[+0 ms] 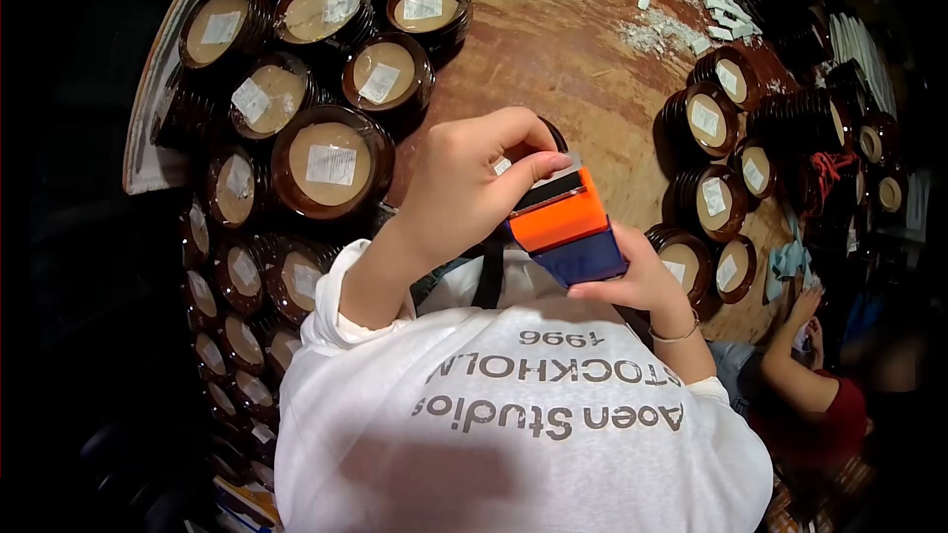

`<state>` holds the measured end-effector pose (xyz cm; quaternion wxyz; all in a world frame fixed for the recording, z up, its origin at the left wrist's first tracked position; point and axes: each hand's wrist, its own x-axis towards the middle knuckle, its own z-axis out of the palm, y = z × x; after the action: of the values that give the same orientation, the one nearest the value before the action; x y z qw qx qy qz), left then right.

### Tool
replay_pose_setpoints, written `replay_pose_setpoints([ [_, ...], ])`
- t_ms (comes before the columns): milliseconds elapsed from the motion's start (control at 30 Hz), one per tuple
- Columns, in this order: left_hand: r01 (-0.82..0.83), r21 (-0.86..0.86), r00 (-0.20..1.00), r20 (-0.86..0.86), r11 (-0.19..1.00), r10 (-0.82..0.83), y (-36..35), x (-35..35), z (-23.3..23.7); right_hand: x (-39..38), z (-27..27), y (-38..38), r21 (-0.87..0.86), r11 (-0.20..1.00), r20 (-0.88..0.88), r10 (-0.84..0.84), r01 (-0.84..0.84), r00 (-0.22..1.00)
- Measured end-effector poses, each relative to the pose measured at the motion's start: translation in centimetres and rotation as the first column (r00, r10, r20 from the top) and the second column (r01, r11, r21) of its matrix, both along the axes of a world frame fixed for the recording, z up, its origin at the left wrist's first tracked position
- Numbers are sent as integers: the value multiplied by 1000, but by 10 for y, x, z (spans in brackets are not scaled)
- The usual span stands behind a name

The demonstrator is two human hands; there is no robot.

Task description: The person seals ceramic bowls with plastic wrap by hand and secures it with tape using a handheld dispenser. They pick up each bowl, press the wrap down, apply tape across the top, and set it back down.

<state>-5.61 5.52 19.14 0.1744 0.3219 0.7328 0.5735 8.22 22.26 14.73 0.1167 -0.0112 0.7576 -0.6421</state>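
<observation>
My right hand [640, 274] grips an orange and blue block-shaped device [563, 222] by its blue end, in front of my chest. A black strip and a pale, translucent edge run along the device's far end. My left hand [484, 170] reaches over that end, thumb and finger pinched together at the pale edge. What lies between these fingertips is too small to make out. Partly hidden behind my left hand is a dark round rim with a bit of white label.
Stacked brown glazed dishes [331, 163] with white labels crowd the left; more stacks [713, 195] stand right. White foam scraps [681, 30] litter the far side of the wooden table [553, 49]. Another person's arm [798, 375] shows at lower right, near a light blue cloth [788, 262].
</observation>
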Motion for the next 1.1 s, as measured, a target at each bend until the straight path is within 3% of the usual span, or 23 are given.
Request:
replay_pose_setpoints([
  [67,-6,37,999,-36,999,7,-1,0,8,-1,14,5,-141,990,163,53,-30,985],
  [100,-12,40,999,-36,999,13,-3,-2,15,1,16,9,-138,990,163,59,-36,985],
  [167,-119,134,970,-196,984,144,-10,-8,32,5,19,18,-122,990,200,95,-71,975],
  [200,-122,278,974,-153,953,169,-11,-12,35,5,22,25,-42,990,127,138,-134,982],
  [233,-226,292,960,-95,929,263,-14,-14,42,8,23,33,-40,989,127,146,-142,981],
  [267,-197,293,933,-237,936,271,-24,-22,48,11,24,42,-49,982,185,187,-181,965],
  [300,-275,345,850,-349,898,394,-30,-26,56,16,26,51,-62,974,244,225,-217,943],
  [367,-348,558,764,-296,753,573,-49,-35,68,23,41,75,-225,955,386,268,-192,883],
  [400,-371,577,690,-354,728,632,-64,-40,77,29,44,91,-228,953,430,282,-199,858],
  [433,-517,573,525,-375,636,764,-74,-45,83,35,50,104,-282,946,524,293,-162,800],
  [467,-539,602,483,-351,589,802,-85,-52,81,38,56,119,-247,948,539,308,-202,784],
  [500,-560,632,438,-323,536,839,-93,-56,78,44,65,130,-265,960,609,243,-95,755],
  [533,-587,625,457,-267,514,848,-88,-54,71,53,71,153,-184,978,632,196,-101,749],
  [567,-615,616,476,-210,493,854,-79,-50,60,57,78,167,-155,986,571,147,-70,808],
  [600,-617,606,511,-176,502,841,-76,-47,46,60,97,158,-147,966,579,-89,211,811],
  [633,-558,659,634,-53,504,771,-67,-45,30,73,101,177,-105,941,452,-244,323,858],
  [733,-651,557,734,287,516,616,-49,-41,-29,62,142,192,22,923,361,-365,383,858],
  [767,-675,515,737,427,528,525,-42,-37,-49,51,159,191,31,948,438,-299,318,848],
  [833,-733,421,675,546,534,496,-27,-27,-90,48,176,218,113,966,479,-259,233,839],
  [900,-792,357,590,655,495,471,-17,-21,-124,35,176,223,209,951,345,-290,229,893],
  [967,-856,252,459,773,451,439,-9,-23,-165,-6,191,204,246,967,606,-207,67,768],
  [1033,-882,159,378,802,444,463,-10,-21,-203,-46,194,168,362,932,634,-224,-29,740],
  [1100,-900,40,271,830,433,487,-15,-20,-241,-71,185,165,524,849,483,-227,-72,846],
])
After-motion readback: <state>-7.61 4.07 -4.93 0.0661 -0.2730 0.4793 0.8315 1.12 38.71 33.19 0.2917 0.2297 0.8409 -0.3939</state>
